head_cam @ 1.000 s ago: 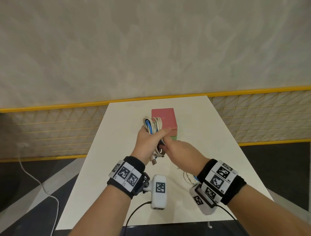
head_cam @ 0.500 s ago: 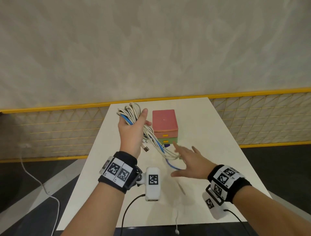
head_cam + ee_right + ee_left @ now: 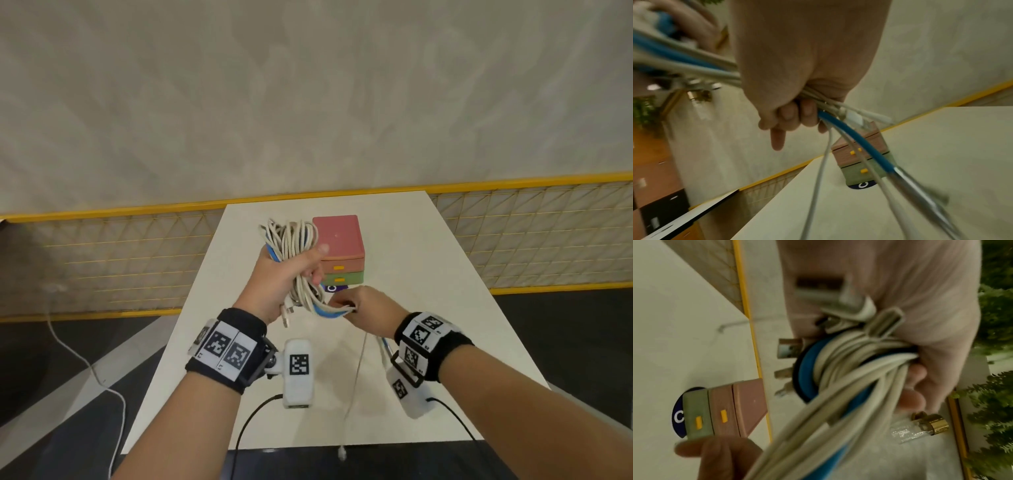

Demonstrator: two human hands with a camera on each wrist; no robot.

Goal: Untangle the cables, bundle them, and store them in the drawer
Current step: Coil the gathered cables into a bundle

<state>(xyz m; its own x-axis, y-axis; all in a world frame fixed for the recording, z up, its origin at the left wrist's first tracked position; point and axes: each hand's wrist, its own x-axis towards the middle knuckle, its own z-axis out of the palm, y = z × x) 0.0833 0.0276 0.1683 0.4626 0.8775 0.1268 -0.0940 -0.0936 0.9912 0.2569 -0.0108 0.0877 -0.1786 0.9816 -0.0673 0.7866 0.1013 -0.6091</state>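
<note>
right hand [image 3: 368, 310], open a moment ago, now fisted on cables [image 3: 294, 246] trailing from left hand's [image 3: 284, 277] gripped coil

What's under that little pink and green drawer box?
A dark blue round sticker with a white letter C pokes out from beneath the drawer box on the table. The rest is covered.

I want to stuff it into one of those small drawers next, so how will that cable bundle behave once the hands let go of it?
Likely floppy: the cable bundle droops from the left hand, and loose ends trail below the right hand to the table. It will probably spring apart, since no tie shows. The dangling plugs may snag a drawer of the drawer unit.
</note>
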